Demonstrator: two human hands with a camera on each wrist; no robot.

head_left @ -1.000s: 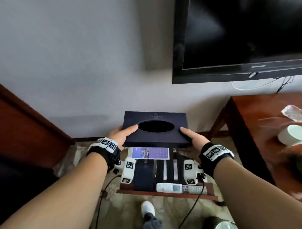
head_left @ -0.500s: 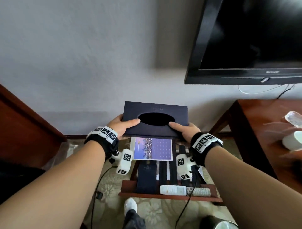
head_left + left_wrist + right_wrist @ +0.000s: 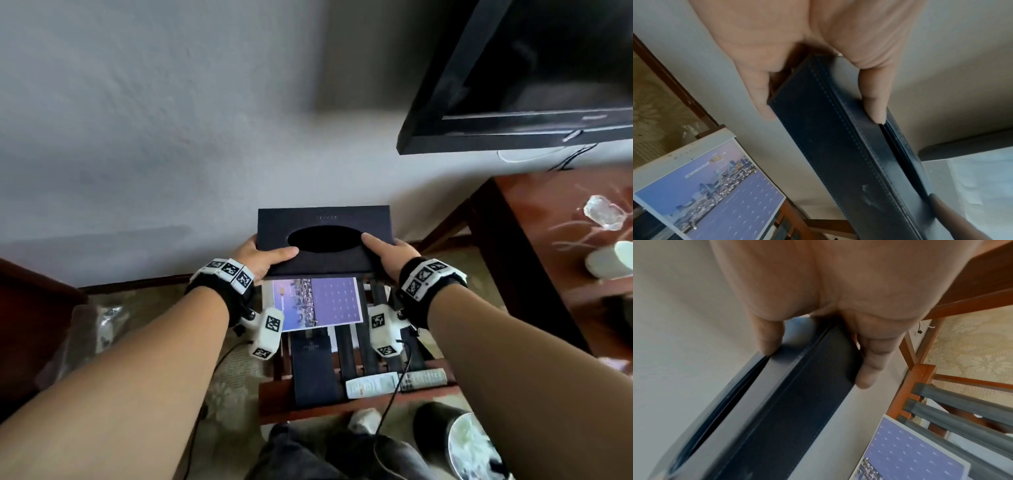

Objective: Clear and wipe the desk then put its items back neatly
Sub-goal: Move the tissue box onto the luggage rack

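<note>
Tissue box (image 3: 325, 240), dark blue with an oval opening, has come lower and nearer the wall than a moment ago, over the slatted rack (image 3: 359, 342); left hand (image 3: 262, 258) and right hand (image 3: 390, 255) fingers stay clamped on its ends. Its small lettering is unreadable.

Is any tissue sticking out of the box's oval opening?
No: in the head view the oval opening of the tissue box, held by the left hand and right hand, shows only dark.
</note>
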